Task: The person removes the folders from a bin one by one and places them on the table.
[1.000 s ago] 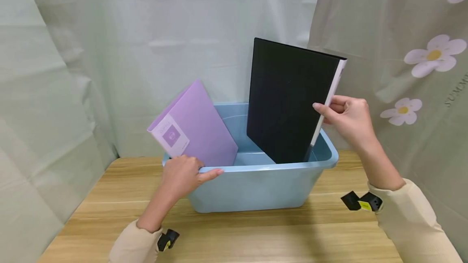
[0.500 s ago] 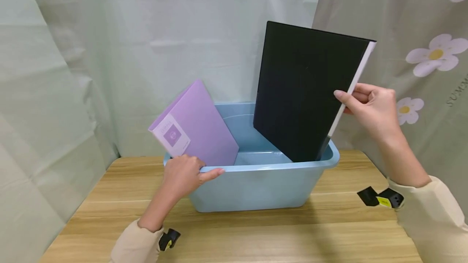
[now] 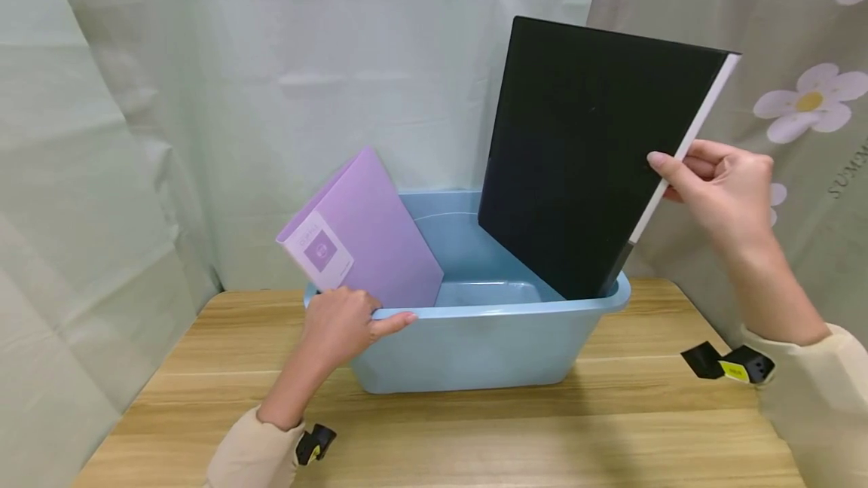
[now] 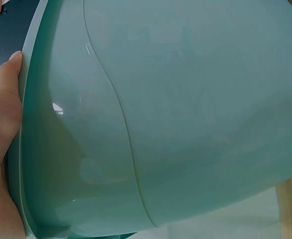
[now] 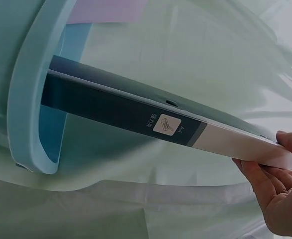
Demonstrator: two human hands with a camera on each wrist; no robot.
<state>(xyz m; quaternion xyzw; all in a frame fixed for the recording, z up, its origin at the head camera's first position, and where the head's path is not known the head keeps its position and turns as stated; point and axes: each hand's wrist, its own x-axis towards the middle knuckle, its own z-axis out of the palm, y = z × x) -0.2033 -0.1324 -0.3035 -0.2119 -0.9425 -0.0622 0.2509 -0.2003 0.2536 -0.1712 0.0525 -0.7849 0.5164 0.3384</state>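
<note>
A black folder (image 3: 597, 149) with a white-and-dark spine (image 5: 166, 122) stands tilted at the right end of a light blue plastic tub (image 3: 468, 352), its lower edge inside. My right hand (image 3: 732, 190) pinches the spine side, thumb on the black cover and fingers behind. My left hand (image 3: 342, 326) grips the tub's front rim at the left, thumb lying along the outside. Just behind that hand a purple folder (image 3: 380, 239) with a white label leans in the tub's left end. The left wrist view shows the tub's outer wall (image 4: 186, 99) filling most of the frame.
The tub stands on a wood-grain table (image 3: 434, 443). Pale curtains (image 3: 407, 59) hang close behind it, and a curtain with flower prints (image 3: 810, 100) is at the right.
My right hand has moved up and to the right with the black folder, which now rises higher out of the tub. The left hand and purple folder have stayed in place.
</note>
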